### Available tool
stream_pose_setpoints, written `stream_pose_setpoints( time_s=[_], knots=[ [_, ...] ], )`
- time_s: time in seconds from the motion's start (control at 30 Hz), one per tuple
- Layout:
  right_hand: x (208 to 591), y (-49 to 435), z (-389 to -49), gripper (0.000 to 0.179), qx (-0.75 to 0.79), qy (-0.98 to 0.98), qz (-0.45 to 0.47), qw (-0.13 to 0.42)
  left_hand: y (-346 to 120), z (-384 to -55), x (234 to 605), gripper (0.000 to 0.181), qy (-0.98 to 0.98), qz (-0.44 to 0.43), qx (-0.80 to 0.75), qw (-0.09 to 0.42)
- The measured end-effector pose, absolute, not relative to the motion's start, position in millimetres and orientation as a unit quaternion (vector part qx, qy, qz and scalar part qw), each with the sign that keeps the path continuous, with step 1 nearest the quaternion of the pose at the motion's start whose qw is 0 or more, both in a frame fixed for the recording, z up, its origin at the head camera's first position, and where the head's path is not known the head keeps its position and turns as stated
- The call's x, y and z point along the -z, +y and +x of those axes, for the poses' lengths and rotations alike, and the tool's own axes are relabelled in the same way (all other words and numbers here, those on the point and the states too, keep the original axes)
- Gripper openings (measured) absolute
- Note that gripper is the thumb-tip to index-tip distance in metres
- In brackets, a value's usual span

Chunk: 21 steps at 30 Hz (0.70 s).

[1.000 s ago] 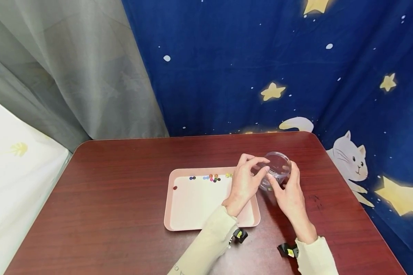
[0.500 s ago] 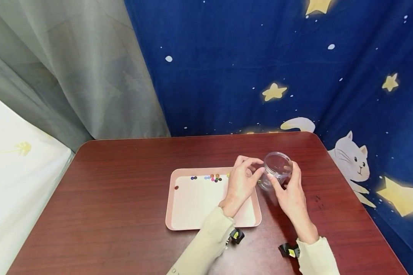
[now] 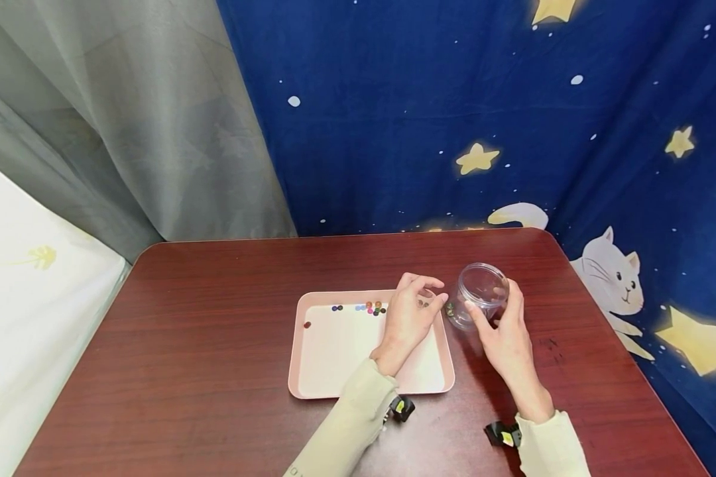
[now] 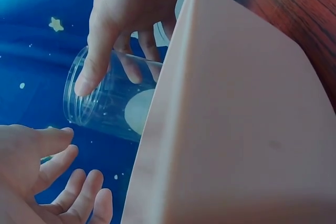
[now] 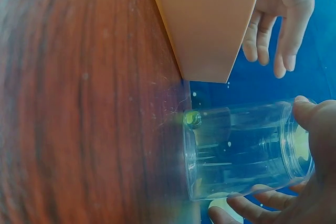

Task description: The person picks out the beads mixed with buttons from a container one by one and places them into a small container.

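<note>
- The bench is a dark red-brown, wood-grained top with rounded far corners.
- A blue curtain with yellow stars hangs behind it, with a pale cat pictured at the right; a grey curtain hangs at the far left, and a white cloth slopes along the bench's left side.
- A pink tray with a pale floor lies on the bench. Near its far wall are two dark blue beads, light blue beads and a cluster of orange, pink and dark beads; one red bead lies by the left wall.
- The clear jar is on the bench just right of the tray, mouth up, with something green low inside.
- The right hand holds the jar from the right, thumb on the near side by the rim, other fingers round the far side.
- The left hand is over the tray's right part, near the jar but apart from it. Its fingers are loosely bent, with a narrow gap between thumb and forefinger tips.
- Both forearms come from the near side in cream sleeves.
</note>
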State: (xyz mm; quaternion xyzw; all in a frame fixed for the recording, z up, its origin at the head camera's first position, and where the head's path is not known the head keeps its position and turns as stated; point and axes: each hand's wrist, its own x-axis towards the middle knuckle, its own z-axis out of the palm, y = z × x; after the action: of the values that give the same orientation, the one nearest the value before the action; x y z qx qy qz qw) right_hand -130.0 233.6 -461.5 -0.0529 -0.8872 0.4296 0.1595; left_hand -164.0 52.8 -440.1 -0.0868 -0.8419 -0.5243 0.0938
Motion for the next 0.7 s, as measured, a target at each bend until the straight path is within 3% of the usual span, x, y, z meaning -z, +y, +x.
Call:
stream_pose_setpoints(
  time_s=[0.7],
  knots=[
    [461.4, 234.2, -130.2, 0.082, -0.436, -0.884, -0.054, 0.16, 43.4, -158.5, 448.3, 0.033, -0.891, -0.067, 0.445, 0.063]
  ],
)
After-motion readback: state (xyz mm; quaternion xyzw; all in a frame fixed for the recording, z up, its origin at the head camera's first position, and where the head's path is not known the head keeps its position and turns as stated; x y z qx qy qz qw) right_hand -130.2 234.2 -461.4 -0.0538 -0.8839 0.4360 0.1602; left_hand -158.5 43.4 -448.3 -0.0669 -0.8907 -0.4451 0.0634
